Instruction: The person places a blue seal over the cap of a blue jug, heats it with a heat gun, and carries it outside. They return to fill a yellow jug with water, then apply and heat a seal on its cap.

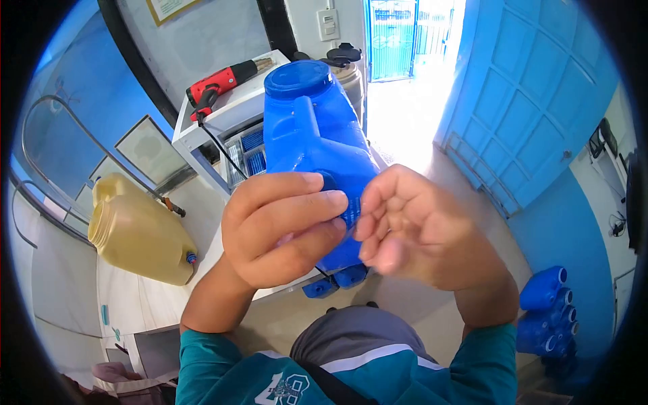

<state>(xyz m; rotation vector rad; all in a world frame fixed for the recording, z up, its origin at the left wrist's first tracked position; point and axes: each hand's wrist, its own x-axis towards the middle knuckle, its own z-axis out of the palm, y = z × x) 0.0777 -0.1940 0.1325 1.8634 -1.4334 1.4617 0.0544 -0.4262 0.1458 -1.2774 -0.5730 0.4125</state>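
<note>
A blue plastic water jug (312,145) with a blue screw cap (300,79) and a moulded handle stands right in front of me, behind my hands. My left hand (283,226) is closed, its fingers bent and pinched together in front of the jug's lower body; I cannot make out what lies between them. Close beside it, my right hand (418,229) has its fingers curled in, with the thumb below and the fingertips near those of the left hand. Part of the jug's front is hidden by both hands.
At left, a yellowish uncapped jug (142,229) with a small tap sits on the counter (135,300). A red heat gun (223,84) lies on a white shelf unit (185,131). Several blue jugs (543,290) are stacked at right, near the open blue door (520,101).
</note>
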